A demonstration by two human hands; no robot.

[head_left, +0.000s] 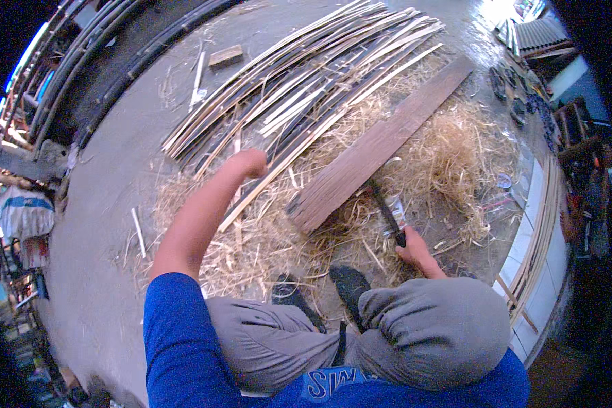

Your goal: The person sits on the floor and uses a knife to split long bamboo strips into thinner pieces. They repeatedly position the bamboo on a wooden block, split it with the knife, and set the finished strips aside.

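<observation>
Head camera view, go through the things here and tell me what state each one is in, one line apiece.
Left hand: curled by the strips; grip unclear
Right hand: closed on the knife handle
Knife: held, blade angled toward the plank
Strips: split, loosely piled, roughly parallel
Plank: lying diagonally among shavings
Shavings: loose, tangled, scattered
Wooden block: lying apart from the strips

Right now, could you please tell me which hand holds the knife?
The right hand, closed around the handle of the knife; the left hand has no knife and is near the strips.
</observation>
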